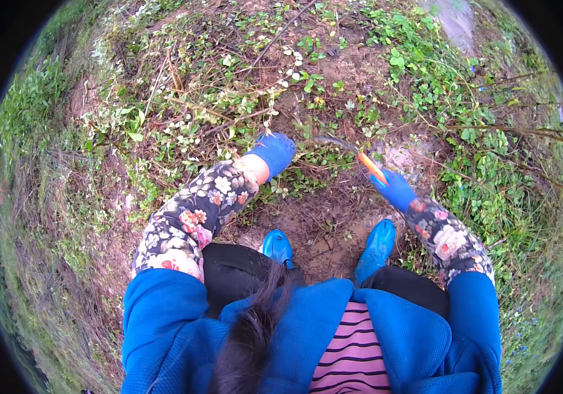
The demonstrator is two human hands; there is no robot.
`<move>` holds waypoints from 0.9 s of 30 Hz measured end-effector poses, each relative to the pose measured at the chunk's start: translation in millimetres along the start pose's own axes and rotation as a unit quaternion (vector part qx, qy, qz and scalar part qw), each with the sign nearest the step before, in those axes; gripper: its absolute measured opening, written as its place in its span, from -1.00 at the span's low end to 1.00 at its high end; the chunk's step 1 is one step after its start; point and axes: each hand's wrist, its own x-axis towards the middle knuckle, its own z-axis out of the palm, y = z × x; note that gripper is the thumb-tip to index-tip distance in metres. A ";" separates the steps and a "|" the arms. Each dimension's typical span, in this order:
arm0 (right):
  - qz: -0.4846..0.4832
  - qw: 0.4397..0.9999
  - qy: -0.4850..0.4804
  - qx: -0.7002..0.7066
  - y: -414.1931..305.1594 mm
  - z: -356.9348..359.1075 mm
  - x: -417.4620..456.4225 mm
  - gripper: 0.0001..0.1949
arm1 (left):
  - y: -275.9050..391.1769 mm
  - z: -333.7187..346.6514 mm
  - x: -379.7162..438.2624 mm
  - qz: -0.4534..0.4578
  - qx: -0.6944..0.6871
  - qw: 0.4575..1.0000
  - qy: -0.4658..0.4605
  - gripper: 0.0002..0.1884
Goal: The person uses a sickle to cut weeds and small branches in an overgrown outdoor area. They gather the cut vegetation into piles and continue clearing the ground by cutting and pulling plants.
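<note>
My right hand (396,190), in a blue knitted glove, is closed round the orange handle (372,169) of a sickle-like tool. Its thin, dark curved blade (336,142) points left and looks blurred, just above the ground. To the left, my left hand (275,150), in a matching glove, reaches down among low leafy vines (306,172). The back of the glove and its cuff face the camera, so its fingers are hidden, and whether they hold any stems cannot be told.
Blue boots (278,247) stand on bare reddish soil (328,246). Thin dry branches (523,130) stick in from the right. A long stick (281,32) lies across the growth ahead. Denser green plants (409,39) spread at upper right, beside a pale patch (454,24).
</note>
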 end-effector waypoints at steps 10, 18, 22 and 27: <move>0.081 0.994 0.048 0.060 28.6 -36.2 -84.3 -0.70 | 4.7 35.9 -78.0 0.040 -0.009 0.999 -0.025 -0.79; 0.034 0.980 -0.189 0.040 -119.9 6.7 93.7 -0.56 | -2.3 14.4 -72.1 0.023 -0.012 0.997 -0.069 -0.78; -0.050 0.984 -0.156 -0.076 -75.9 13.6 65.7 -0.57 | -15.4 50.2 -101.6 -0.137 -0.104 0.985 0.015 -0.83; -0.055 0.994 -0.080 -0.042 -61.7 11.3 42.6 -0.55 | -25.2 75.6 -173.4 -0.146 -0.174 0.973 0.051 -0.61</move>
